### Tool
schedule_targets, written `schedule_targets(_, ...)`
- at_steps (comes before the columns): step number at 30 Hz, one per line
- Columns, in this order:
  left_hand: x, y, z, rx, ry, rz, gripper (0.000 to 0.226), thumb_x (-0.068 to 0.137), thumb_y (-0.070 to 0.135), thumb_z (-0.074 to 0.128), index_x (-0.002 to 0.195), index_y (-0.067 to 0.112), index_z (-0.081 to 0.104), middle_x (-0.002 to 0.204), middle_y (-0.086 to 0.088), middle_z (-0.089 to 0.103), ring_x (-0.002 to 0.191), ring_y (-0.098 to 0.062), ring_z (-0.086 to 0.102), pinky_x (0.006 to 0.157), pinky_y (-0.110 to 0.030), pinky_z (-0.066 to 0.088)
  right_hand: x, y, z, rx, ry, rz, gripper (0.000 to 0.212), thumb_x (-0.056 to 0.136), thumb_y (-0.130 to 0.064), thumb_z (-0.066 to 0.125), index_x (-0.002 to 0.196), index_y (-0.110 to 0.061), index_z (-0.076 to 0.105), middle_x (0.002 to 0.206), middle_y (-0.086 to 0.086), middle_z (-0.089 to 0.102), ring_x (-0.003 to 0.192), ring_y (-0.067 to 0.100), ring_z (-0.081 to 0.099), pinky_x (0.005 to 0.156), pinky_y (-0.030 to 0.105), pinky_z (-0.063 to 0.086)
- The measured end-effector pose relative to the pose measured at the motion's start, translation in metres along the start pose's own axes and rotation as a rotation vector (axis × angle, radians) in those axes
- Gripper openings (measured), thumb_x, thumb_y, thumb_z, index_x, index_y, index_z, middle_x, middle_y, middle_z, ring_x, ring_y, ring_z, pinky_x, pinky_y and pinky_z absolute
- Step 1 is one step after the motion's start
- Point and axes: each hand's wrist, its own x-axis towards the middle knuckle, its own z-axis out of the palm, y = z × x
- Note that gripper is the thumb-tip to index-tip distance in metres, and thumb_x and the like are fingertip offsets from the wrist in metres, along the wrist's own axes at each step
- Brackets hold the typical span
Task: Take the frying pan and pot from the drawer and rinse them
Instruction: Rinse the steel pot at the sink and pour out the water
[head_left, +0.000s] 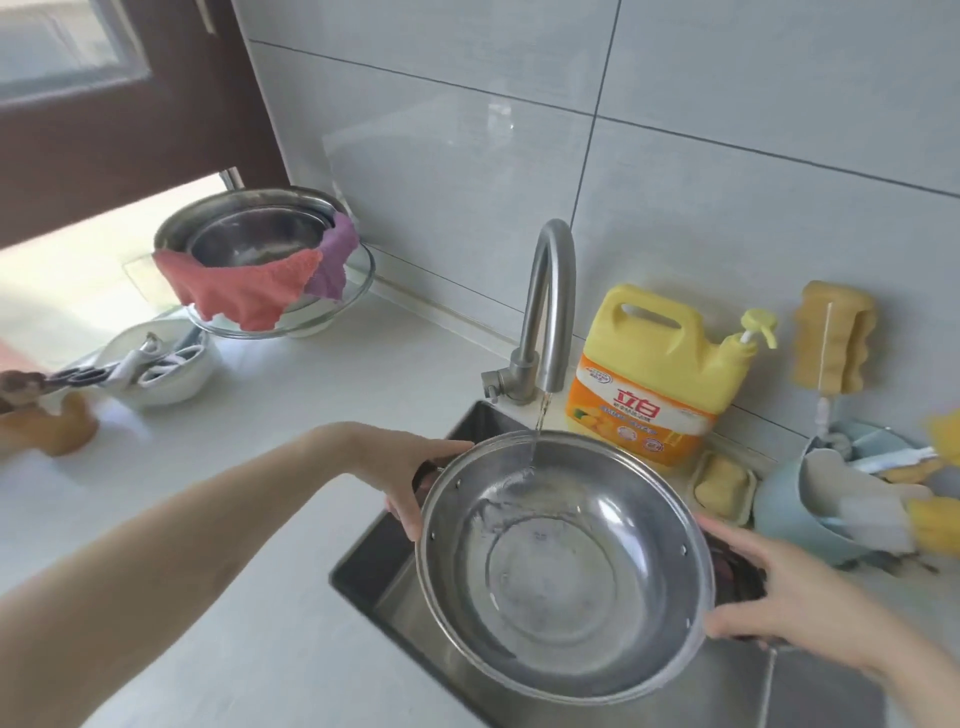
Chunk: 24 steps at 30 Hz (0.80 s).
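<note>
A shiny steel pot (563, 566) with two dark side handles hangs over the sink (384, 566), tilted slightly toward me. A thin stream of water runs from the curved steel tap (545, 306) onto the pot's far inner wall and pools inside. My left hand (405, 467) grips the left handle and rim. My right hand (769, 587) holds the dark right handle. No frying pan is in view.
A yellow detergent jug (660, 374) and a soap dish (722, 486) stand behind the sink. To the right sits a blue holder with brushes (831, 509), with a sponge (831, 338) on the wall above. On the left counter are stacked steel bowls with cloths (260, 260) and a white bowl with scissors (156, 364).
</note>
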Motion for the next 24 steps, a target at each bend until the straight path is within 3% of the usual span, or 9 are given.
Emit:
schedule_targets(3, -0.008, 0.005, -0.013, 0.063, -0.004, -0.064, 0.114, 0.060, 0.023, 0.094, 0.144, 0.056, 0.024, 0.085, 0.008, 0.056, 0.070, -0.008, 0.060, 0.083, -0.040, 0.059, 0.010, 0.035, 0.035, 0.098, 0.032, -0.054, 0.114, 0.038, -0.033, 0.099, 0.134, -0.059, 0.043, 0.124, -0.008, 0.067, 0.105, 0.022, 0.068, 0.083, 0.042, 0.058)
schedule_targets(5, -0.011, 0.006, -0.016, 0.189, 0.061, -0.103, 0.126, 0.056, 0.034, 0.095, 0.148, 0.054, 0.012, 0.093, 0.008, 0.052, 0.075, -0.005, 0.056, 0.089, -0.040, 0.055, 0.017, 0.048, 0.059, 0.149, 0.098, -0.092, 0.117, 0.038, -0.032, 0.098, 0.136, -0.057, 0.039, 0.128, -0.023, 0.062, 0.118, 0.004, 0.059, 0.095, 0.025, 0.050)
schedule_targets(7, -0.010, 0.004, -0.011, 0.279, 0.135, -0.127, 0.131, 0.055, 0.039, 0.094, 0.145, 0.060, 0.000, 0.110, 0.006, 0.044, 0.086, -0.006, 0.051, 0.094, -0.041, 0.048, 0.021, 0.058, 0.079, 0.172, 0.189, -0.097, 0.117, 0.046, -0.024, 0.096, 0.138, -0.059, 0.033, 0.121, -0.025, 0.064, 0.109, -0.007, 0.059, 0.088, 0.011, 0.045)
schedule_targets(9, -0.007, 0.001, -0.001, 0.297, 0.232, -0.121, 0.135, 0.055, 0.039, 0.093, 0.140, 0.065, -0.008, 0.116, 0.004, 0.038, 0.098, -0.018, 0.052, 0.093, -0.044, 0.048, 0.022, 0.063, 0.093, 0.147, 0.301, -0.111, 0.119, 0.052, -0.020, 0.095, 0.139, -0.062, 0.027, 0.120, -0.023, 0.058, 0.098, -0.006, 0.062, 0.086, 0.016, 0.046)
schedule_targets(14, 0.010, -0.009, 0.037, 0.367, 0.506, -0.033, 0.134, 0.061, 0.046, 0.086, 0.138, 0.063, -0.022, 0.112, 0.002, 0.034, 0.081, -0.021, 0.052, 0.076, -0.033, 0.047, 0.020, 0.074, 0.090, -0.057, 0.500, -0.210, 0.123, 0.058, -0.010, 0.093, 0.144, -0.059, 0.020, 0.110, -0.011, 0.049, 0.075, 0.011, 0.059, 0.074, 0.008, 0.046)
schedule_targets(17, 0.024, -0.019, 0.063, 0.387, 0.663, 0.017, 0.133, 0.066, 0.051, 0.082, 0.135, 0.063, -0.031, 0.112, 0.002, 0.034, 0.080, -0.019, 0.048, 0.071, -0.031, 0.045, 0.011, 0.074, 0.083, -0.138, 0.555, -0.232, 0.128, 0.060, -0.007, 0.091, 0.143, -0.064, 0.013, 0.115, -0.014, 0.043, 0.085, 0.003, 0.056, 0.071, 0.012, 0.051)
schedule_targets(20, 0.033, -0.021, 0.084, 0.445, 0.836, 0.099, 0.139, 0.061, 0.046, 0.088, 0.146, 0.052, -0.022, 0.111, -0.001, 0.039, 0.071, -0.019, 0.051, 0.060, -0.031, 0.049, -0.004, 0.073, 0.080, -0.292, 0.591, -0.186, 0.134, 0.056, -0.013, 0.094, 0.144, -0.063, 0.006, 0.114, -0.025, 0.036, 0.088, -0.007, 0.052, 0.056, 0.021, 0.050)
schedule_targets(22, 0.033, -0.021, 0.094, 0.469, 0.949, 0.166, 0.144, 0.054, 0.038, 0.094, 0.154, 0.039, -0.008, 0.107, -0.003, 0.041, 0.062, -0.021, 0.056, 0.049, -0.033, 0.052, -0.014, 0.073, 0.079, -0.344, 0.627, -0.141, 0.137, 0.051, -0.017, 0.096, 0.149, -0.055, 0.008, 0.107, -0.018, 0.037, 0.080, -0.002, 0.055, 0.047, 0.022, 0.049)
schedule_targets(24, 0.032, -0.020, 0.099, 0.469, 1.036, 0.223, 0.142, 0.053, 0.031, 0.095, 0.157, 0.032, -0.001, 0.107, -0.006, 0.041, 0.062, -0.024, 0.058, 0.045, -0.032, 0.052, -0.019, 0.076, 0.077, -0.464, 0.828, -0.269, 0.110, 0.070, -0.036, 0.086, 0.152, -0.045, 0.014, 0.107, 0.000, 0.042, 0.072, 0.008, 0.059, 0.041, 0.030, 0.051)
